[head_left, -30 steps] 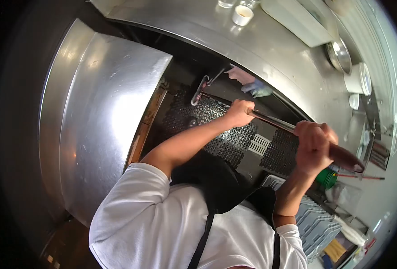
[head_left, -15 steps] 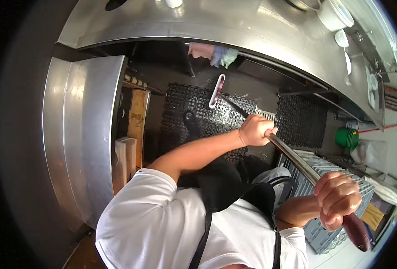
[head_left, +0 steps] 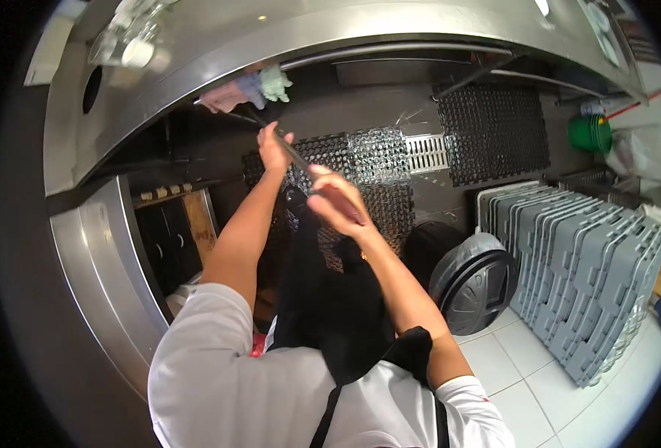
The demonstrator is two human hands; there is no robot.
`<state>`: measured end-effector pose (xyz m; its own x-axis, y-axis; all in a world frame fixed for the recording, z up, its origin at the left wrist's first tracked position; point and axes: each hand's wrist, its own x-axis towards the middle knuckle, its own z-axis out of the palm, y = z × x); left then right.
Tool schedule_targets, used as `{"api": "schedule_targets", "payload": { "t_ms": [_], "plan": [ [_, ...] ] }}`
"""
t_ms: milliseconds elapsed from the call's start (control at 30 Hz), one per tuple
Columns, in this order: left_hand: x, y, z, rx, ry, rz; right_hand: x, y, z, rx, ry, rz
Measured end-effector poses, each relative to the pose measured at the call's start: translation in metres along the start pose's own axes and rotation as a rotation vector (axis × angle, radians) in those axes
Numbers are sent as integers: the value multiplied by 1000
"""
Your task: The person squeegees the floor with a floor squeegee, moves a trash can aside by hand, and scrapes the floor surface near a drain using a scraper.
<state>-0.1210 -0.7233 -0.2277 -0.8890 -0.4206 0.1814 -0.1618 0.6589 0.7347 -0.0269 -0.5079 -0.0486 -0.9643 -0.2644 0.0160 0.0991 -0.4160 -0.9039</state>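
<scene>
My left hand (head_left: 274,153) is wrapped round the metal part of a long pole (head_left: 294,153), below the steel counter's front edge. Nearer my body, my right hand (head_left: 334,198) holds the dark red grip at the pole's upper end. The pole slants up and left toward a pink cloth (head_left: 224,97) and a pale green cloth (head_left: 275,84), which hang under the counter. Its far end and the head there cannot be made out. Beneath my hands, black perforated mats (head_left: 379,153) cover part of the dark floor.
A steel counter (head_left: 345,26) curves across the top, and another steel unit (head_left: 106,261) stands at left. A floor drain (head_left: 426,154) lies between mats. To the right are a lidded bin (head_left: 479,287), a stack of grey folded panels (head_left: 569,261) and green buckets (head_left: 590,134).
My view has swung right, showing more of the bin and panels. Both hands have moved left in view and closer together on the pole. Its head, visible before near the mat, no longer shows clearly.
</scene>
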Motion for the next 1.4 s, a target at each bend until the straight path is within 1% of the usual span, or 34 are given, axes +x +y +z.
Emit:
{"api": "schedule_targets", "payload": {
  "t_ms": [33, 67, 100, 133, 200, 233, 300, 333, 367, 400, 467, 500, 600, 633, 667, 733, 767, 800, 867, 933, 967, 1000, 1067, 1133, 1167, 1200, 1233, 1300, 1400],
  "plan": [
    [2, -16, 3, 77, -94, 19, 5, 6, -4, -54, -34, -4],
    [4, -19, 3, 156, -189, 37, 9, 9, -7, -108, -65, -3],
    [1, -15, 18, 227, -112, 107, 11, 8, -15, -60, -51, -51],
    [3, -11, 37, 200, -45, 121, 7, 3, -30, 33, -7, 18],
    [8, 37, 47, 168, -205, -48, 5, -14, -51, 16, 84, 51],
    [9, 48, 55, 149, -243, 0, 1, -27, -53, 2, 99, 100],
    [12, 61, 67, 126, -307, 105, -10, -36, -48, -162, 152, 9],
    [13, 67, 70, 79, -398, 67, -16, -40, -43, -241, 178, -38],
    [14, 70, 71, 129, -478, 95, -22, -43, -34, -269, 195, -36],
    [15, 73, 71, 179, -555, 124, -27, -47, -26, -373, 211, -82],
    [10, 82, 74, 242, -633, 157, -34, -59, -11, -543, 224, -127],
    [6, 87, 73, 272, -674, 174, -35, -68, -3, -522, 284, -171],
    [-18, 91, 61, 158, -711, 161, -45, -85, -1, -541, 297, -296],
    [-25, 135, 28, 244, -770, 196, -44, -99, 4, -474, 346, -338],
    [-35, 150, 21, 291, -689, 271, -44, -114, 7, -424, 383, -399],
    [-58, 160, 15, 220, -548, 396, -51, -146, 11, -369, 410, -419],
    [-64, 181, 1, 204, -633, 358, -55, -161, 11, -362, 402, -459],
    [-67, 203, -14, 88, -779, 222, -61, -173, 10, -349, 399, -468],
    [-90, 226, -26, 40, -715, 295, -73, -198, 5, -321, 371, -469],
    [-110, 254, -34, 8, -729, 213, -82, -225, 0, -302, 383, -452],
    [-121, 253, -27, -36, -679, 290, -87, -237, -2, -264, 412, -449],
    [-130, 268, -29, -66, -698, 229, -92, -247, -4, -229, 440, -448],
    [-149, 285, -21, -161, -635, 213, -99, -261, -7, -231, 439, -476],
    [-161, 289, -6, -251, -643, 246, -107, -265, -3, -247, 502, -496],
    [-163, 295, -2, -245, -672, 270, -110, -264, -1, -260, 561, -515],
    [-165, 296, 7, -258, -753, 240, -113, -261, 1, -276, 619, -535],
    [-166, 297, 16, -274, -786, 275, -115, -258, 3, -299, 652, -552],
    [-166, 299, 33, -369, -777, 411, -115, -256, 8, -365, 709, -558],
    [-169, 301, 59, -307, -822, 475, -110, -257, 21, -495, 768, -548]
  ]
}}
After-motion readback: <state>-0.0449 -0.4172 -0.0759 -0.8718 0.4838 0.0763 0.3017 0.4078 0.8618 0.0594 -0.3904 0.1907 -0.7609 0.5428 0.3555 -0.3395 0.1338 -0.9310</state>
